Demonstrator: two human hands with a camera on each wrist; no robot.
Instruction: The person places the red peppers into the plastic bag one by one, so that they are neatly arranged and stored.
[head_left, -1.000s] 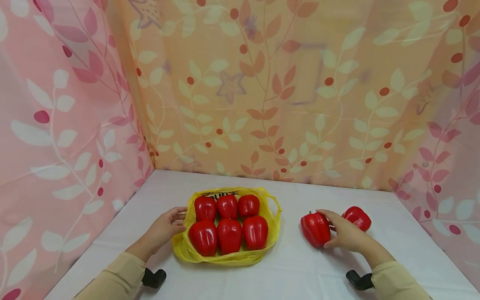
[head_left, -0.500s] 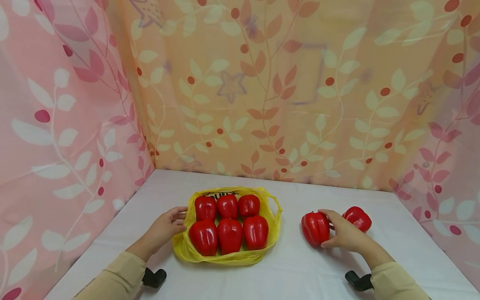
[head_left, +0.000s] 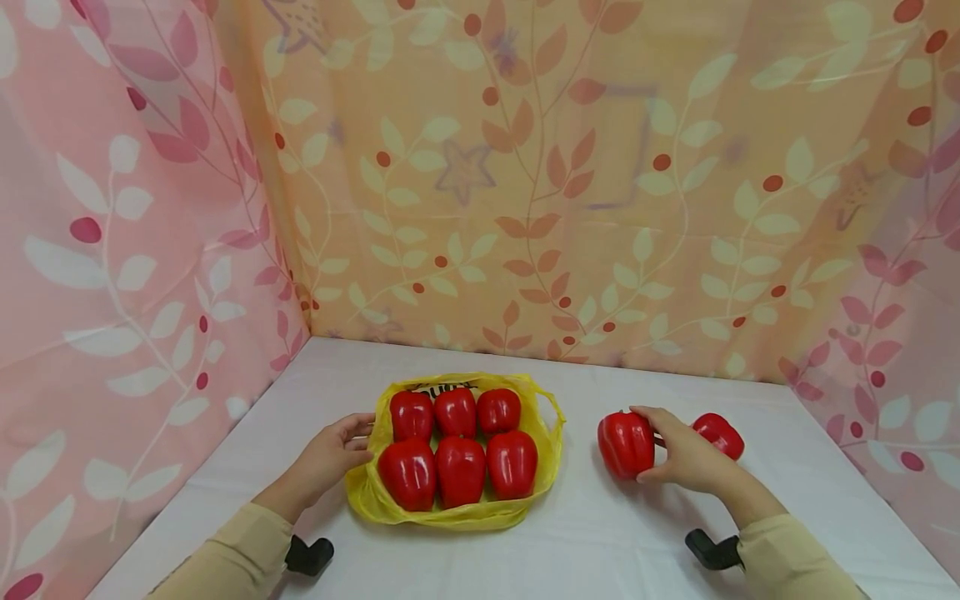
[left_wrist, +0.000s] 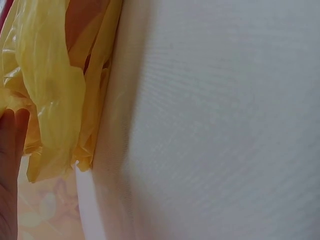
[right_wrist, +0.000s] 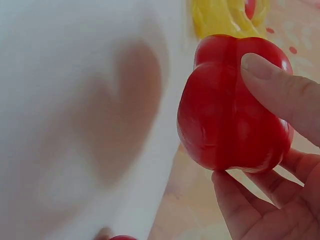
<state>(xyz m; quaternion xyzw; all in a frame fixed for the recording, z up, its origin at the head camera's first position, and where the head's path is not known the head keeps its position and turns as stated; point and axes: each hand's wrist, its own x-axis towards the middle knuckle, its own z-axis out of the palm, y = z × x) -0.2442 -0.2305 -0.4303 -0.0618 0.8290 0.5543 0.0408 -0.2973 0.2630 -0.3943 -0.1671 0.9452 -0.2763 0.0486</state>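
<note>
My right hand (head_left: 690,454) grips a red bell pepper (head_left: 624,446), thumb on the near side and fingers behind. In the right wrist view the held bell pepper (right_wrist: 220,115) is clear of the white table, its shadow apart from it. Behind that hand another red bell pepper (head_left: 720,435) lies on its side, partly covered. A yellow plastic bag (head_left: 366,496) lies spread left of centre, with several red bell peppers (head_left: 461,473) in two rows inside its open mouth. My left hand (head_left: 330,454) is at the bag's left edge; the left wrist view shows straight fingertips against the yellow plastic (left_wrist: 52,90).
The white tabletop (head_left: 585,542) runs back to an orange leaf-patterned curtain (head_left: 540,208). Pink patterned curtains (head_left: 135,292) stand at both sides. Black wrist-worn pieces (head_left: 309,556) stick out beside both sleeves, just over the table.
My right hand has raised the bell pepper off the table and shifted it slightly left, away from the one lying behind. The left hand and the bag stay where they were.
</note>
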